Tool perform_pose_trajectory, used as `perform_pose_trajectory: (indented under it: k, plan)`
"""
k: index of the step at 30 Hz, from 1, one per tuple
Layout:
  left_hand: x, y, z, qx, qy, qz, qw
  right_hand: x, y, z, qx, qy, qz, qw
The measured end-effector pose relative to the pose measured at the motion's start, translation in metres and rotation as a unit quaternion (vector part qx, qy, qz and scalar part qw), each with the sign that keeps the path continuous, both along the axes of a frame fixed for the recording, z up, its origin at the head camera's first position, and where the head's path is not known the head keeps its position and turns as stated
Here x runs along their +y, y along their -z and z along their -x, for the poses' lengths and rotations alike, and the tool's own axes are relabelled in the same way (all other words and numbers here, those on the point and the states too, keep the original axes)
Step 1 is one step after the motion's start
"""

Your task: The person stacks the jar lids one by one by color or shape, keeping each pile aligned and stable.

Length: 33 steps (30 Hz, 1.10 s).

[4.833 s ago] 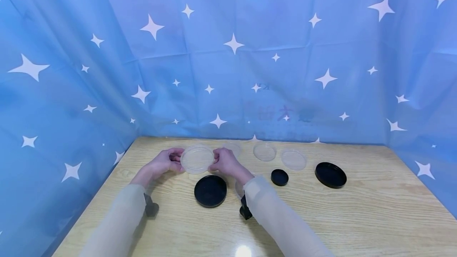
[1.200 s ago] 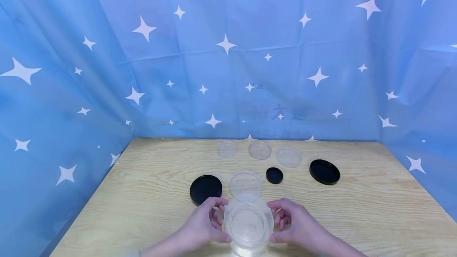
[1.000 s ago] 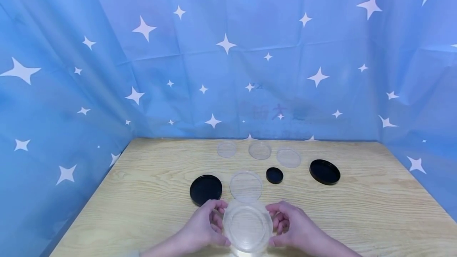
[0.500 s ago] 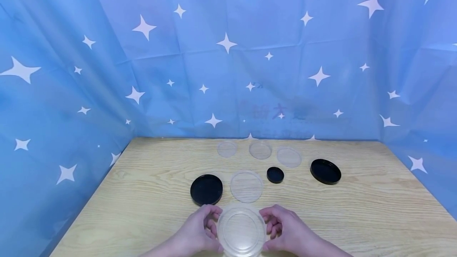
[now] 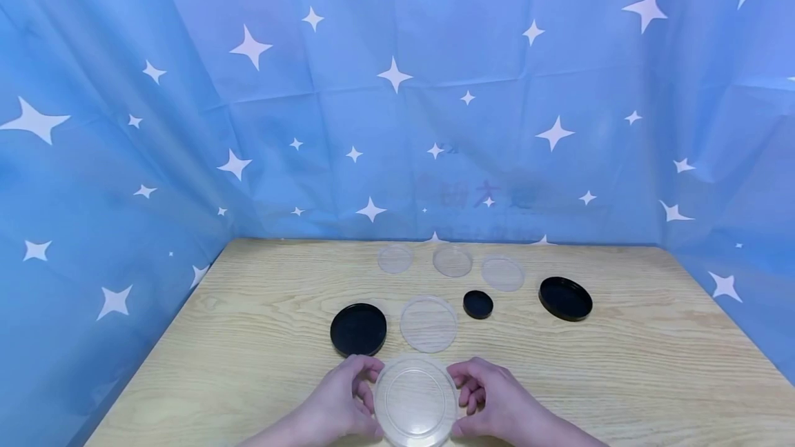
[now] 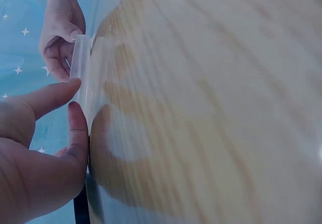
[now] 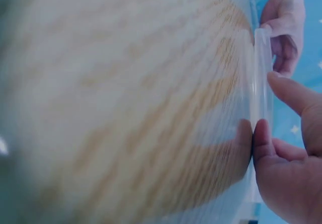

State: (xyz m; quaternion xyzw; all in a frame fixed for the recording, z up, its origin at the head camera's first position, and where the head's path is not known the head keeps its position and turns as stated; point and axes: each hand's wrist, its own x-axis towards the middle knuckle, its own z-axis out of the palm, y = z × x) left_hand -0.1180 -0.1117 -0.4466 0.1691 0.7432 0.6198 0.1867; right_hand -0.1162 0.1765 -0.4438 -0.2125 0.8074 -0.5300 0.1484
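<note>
A blue curtain with white stars (image 5: 397, 88) is hung behind and beside a light wooden table (image 5: 621, 378). On the table a big black round lid (image 5: 358, 329) is seen at the left, and a second black round lid (image 5: 565, 299) lies at the right. Between them a clear round plastic dish (image 5: 428, 323) is laid flat, with a small black round cap (image 5: 477, 304) just beside it. Three small clear round dishes (image 5: 453, 261) are lined up near the curtain.

Near the front edge, a large clear round plastic dish with its lid (image 5: 415, 401) is held at its rim from both sides. It seems to sit on or just above the wood (which one cannot be told). The left hand (image 5: 340, 402) is curled round the left rim, with thumb and fingers pinched on it. The right hand (image 5: 493, 402) is curled round the right rim the same way.

The step in hand seems to be fitting the lid on the dish. For that to be done well, the dish should be kept level. The rim should be pressed down evenly, not squeezed hard, because thin plastic can be bent or popped loose.
</note>
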Motion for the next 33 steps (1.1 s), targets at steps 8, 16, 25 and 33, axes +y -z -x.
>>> perform_pose_trajectory:
  k: [8, 16, 25, 33]
  plan:
    - [0.002, -0.002, 0.000, 0.018, -0.007, 0.019, 0.9996, 0.000, 0.001, 0.001, 0.004, -0.001, -0.012, 1.000]
    - [0.000, -0.004, 0.000, 0.026, 0.000, 0.022, 0.9994, 0.003, -0.001, 0.000, 0.001, -0.007, -0.006, 1.000]
    - [-0.004, -0.008, 0.003, 0.040, 0.042, -0.012, 0.9982, 0.013, -0.003, -0.002, 0.017, 0.002, 0.018, 1.000]
    - [0.004, -0.032, 0.029, 0.079, 0.043, -0.029, 0.9955, 0.017, -0.011, 0.011, 0.074, 0.026, 0.013, 0.997]
